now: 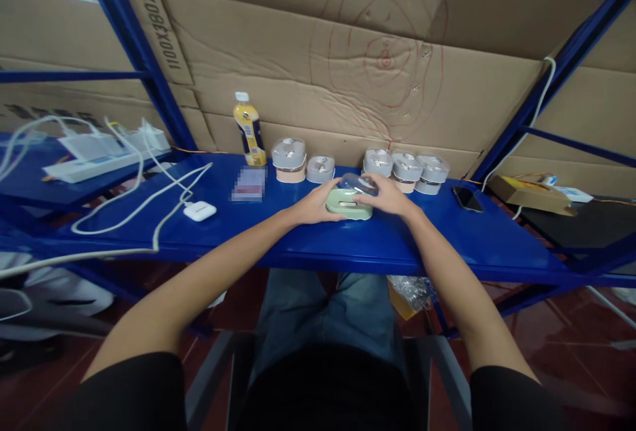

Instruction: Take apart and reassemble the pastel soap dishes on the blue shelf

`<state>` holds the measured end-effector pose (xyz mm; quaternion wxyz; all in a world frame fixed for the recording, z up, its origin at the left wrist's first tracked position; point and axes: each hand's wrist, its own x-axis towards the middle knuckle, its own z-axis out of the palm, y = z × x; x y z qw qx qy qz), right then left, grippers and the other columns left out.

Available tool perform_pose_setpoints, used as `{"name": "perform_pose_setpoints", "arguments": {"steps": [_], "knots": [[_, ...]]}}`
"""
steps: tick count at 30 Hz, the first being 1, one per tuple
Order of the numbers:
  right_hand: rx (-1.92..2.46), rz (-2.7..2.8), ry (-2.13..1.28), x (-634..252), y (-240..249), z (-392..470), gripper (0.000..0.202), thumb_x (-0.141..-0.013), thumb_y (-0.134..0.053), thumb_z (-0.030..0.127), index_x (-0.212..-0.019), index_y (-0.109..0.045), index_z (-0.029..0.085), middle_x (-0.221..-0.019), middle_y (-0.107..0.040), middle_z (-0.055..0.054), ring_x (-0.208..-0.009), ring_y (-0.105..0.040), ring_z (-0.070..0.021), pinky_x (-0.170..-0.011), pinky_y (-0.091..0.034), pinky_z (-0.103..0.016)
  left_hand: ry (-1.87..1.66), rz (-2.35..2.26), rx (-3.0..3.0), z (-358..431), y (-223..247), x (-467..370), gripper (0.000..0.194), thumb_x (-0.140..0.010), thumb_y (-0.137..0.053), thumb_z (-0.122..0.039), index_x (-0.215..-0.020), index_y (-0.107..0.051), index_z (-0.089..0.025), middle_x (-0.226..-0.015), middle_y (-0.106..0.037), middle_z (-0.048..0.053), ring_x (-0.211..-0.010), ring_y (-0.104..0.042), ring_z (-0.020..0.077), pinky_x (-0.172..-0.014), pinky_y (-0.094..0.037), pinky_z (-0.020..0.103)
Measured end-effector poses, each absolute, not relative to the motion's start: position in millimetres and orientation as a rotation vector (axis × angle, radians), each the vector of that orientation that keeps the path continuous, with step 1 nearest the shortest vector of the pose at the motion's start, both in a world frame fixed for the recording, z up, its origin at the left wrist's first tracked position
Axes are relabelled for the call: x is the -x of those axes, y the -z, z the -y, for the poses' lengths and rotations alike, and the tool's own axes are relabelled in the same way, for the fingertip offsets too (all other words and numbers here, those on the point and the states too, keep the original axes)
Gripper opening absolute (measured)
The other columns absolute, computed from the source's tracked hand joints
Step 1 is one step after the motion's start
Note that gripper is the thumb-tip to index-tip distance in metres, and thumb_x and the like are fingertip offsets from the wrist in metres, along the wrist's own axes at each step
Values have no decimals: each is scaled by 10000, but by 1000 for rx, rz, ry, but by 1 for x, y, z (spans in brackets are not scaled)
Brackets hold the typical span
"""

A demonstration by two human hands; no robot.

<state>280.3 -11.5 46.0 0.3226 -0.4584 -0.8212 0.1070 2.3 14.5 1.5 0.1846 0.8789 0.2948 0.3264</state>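
A light green box (350, 211) with rounded corners rests on the blue shelf top in front of me. My left hand (318, 204) is wrapped round its left side. My right hand (387, 195) grips a dark see-through lid (358, 184), which sits tilted over the back of the box. The right thumb reaches down to the green front. Just behind my hands stand similar small containers with clear lids, among them a pink-and-grey one (290, 161), a low grey one (320, 169) and several on the right (407, 171).
A yellow drink bottle (249, 130) stands at the back left, with a blurred-out packet (249, 184) before it. White cables (149, 202) and a white earphone case (200, 211) lie left. A phone (467, 198) lies right. Cardboard (278, 47) walls the back, between blue posts.
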Motion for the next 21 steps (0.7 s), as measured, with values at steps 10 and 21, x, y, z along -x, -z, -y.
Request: {"name": "perform_pose_setpoints", "arguments": {"steps": [10,21], "knots": [[1521,1976,-410,-322,-54,11,747,-899,-771,722,-1418,-705,188,-1335,-782,-171,-1197,-743,-379,-1085,-584,-576,-923,-792,-2588,-11,-10,6,521,-976,-719,-656,-1243,-860,-232,-1473,-606,159,-1409,-613,387,-1268,-463,609],[1606,2108,-449,-347,-49,-5,805,-668,-989,604,-1347,-768,232,-1257,-806,-133,-1177,-757,-421,-1046,-618,-588,-889,-1064,-2487,-43,-14,42,626,-935,-673,-723,-1163,-825,-161,-1319,-676,173,-1317,-656,365,-1235,-483,582]]}}
